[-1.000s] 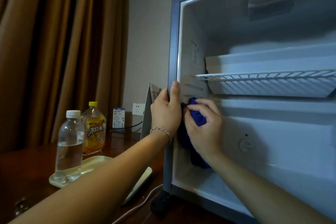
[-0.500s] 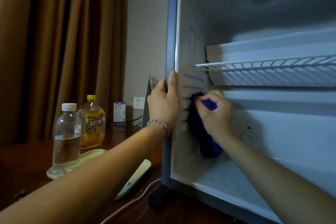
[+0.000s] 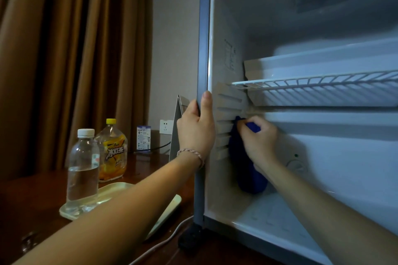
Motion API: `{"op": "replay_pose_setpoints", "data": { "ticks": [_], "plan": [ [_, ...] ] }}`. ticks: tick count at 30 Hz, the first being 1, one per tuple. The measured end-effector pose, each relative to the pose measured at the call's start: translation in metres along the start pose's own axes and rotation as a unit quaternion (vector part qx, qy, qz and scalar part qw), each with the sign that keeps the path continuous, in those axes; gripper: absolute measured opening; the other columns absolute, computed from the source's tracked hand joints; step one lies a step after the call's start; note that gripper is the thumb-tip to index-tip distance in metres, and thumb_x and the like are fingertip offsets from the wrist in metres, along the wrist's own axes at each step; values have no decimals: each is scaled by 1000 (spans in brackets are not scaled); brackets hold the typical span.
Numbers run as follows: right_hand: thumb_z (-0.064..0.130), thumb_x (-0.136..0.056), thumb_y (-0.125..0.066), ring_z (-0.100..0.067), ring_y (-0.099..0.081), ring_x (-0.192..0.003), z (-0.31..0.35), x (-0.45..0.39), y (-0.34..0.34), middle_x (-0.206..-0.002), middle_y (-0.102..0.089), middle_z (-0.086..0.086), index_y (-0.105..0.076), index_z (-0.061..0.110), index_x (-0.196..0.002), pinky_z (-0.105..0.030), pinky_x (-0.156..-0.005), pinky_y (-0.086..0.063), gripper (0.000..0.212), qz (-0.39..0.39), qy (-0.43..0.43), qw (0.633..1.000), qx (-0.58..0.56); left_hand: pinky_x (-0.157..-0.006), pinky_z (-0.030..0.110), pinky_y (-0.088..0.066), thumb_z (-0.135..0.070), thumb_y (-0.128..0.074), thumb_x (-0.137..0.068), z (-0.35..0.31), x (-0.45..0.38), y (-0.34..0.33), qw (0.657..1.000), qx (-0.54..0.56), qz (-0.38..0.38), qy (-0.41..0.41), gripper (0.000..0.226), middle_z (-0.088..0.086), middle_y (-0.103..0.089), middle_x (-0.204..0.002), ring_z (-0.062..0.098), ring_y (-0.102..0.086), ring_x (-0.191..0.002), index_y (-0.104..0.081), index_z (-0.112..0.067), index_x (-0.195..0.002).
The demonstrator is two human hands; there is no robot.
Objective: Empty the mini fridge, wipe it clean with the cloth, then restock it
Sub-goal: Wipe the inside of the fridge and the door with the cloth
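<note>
Wiping the emptied small grey-framed white mini fridge (image 3: 202, 54), restocking not yet begun

The right hand (image 3: 259, 139) is gripping the dark blue cloth (image 3: 247, 170) against the ribbed left inner wall under the white wire shelf (image 3: 318, 84), while the left hand (image 3: 197, 129) is clasping the frame; next probably the floor and back, then the clear water bottle (image 3: 83, 168) and yellow-capped tea bottle (image 3: 113, 150) waiting on the dark wooden surface (image 3: 38, 204)

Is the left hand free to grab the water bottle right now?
Probably not yet: the left hand grips the fridge frame. The water bottle stands unobstructed beside that arm.
</note>
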State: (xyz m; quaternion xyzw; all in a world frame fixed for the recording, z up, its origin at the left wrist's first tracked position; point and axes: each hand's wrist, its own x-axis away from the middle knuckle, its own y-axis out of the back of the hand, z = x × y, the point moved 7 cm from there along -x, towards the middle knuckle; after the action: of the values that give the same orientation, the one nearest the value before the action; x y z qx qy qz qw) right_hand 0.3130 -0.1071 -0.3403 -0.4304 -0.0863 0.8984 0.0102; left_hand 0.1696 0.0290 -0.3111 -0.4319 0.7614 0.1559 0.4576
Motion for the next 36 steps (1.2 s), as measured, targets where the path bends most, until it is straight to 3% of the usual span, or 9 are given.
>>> {"op": "replay_pose_setpoints", "data": {
  "ticks": [4,9,12,24,28,30,36],
  "plan": [
    [37,-70,-64,-8,-62,-72,46,22,-7,-72,-65,7,-62,31,-61,-28,-70,-49,11,10,114,993,10,-47,9,-37,-53,-41,-99,-1,-1,0,1000,-6,2,11,52,-4,-48,-59,-1,-46,-49,-55,-8,-77],
    [28,-79,-68,-9,-63,-85,86,43,-11,-88,-63,8,-69,17,-72,-26,-76,-50,13,31,245,968,49,-50,10,-37,-54,-40,-99,-2,1,0,1000,-4,13,8,54,-3,-52,-61,-1,-48,-52,-58,-8,-78],
    [22,-81,-70,-8,-61,-85,96,38,-13,-91,-63,7,-69,15,-74,-26,-76,-50,10,23,267,961,69,-51,11,-39,-52,-40,-100,-3,0,-1,1000,13,19,4,52,-2,-55,-62,0,-50,-53,-58,-8,-79],
    [26,-81,-66,-13,-63,-81,85,21,-10,-84,-65,2,-68,12,-73,-35,-74,-52,16,-5,260,965,21,-46,10,-36,-52,-42,-100,-4,-1,0,1000,-2,-2,12,51,-4,-48,-58,-1,-46,-48,-55,-10,-75],
    [27,-76,-67,-9,-60,-72,51,0,-6,-76,-64,4,-64,27,-67,-30,-69,-49,10,-4,145,989,9,-45,9,-34,-50,-42,-101,-3,1,1,1000,6,-7,13,49,-6,-45,-57,-1,-44,-47,-53,-10,-74],
    [31,-73,-66,-9,-53,-61,27,-14,-4,-64,-58,6,-60,26,-61,-29,-64,-45,14,-12,73,997,4,-46,9,-33,-50,-43,-101,-2,2,1,1000,2,-12,7,49,-6,-43,-57,-1,-43,-47,-50,-11,-72],
    [38,-72,-63,-13,-50,-60,13,-27,-4,-58,-52,8,-58,21,-62,-33,-62,-44,20,-17,50,998,28,-47,9,-34,-49,-42,-101,-4,2,1,1000,-7,-9,3,48,-6,-41,-56,-2,-43,-47,-45,-15,-68]
  ]
}}
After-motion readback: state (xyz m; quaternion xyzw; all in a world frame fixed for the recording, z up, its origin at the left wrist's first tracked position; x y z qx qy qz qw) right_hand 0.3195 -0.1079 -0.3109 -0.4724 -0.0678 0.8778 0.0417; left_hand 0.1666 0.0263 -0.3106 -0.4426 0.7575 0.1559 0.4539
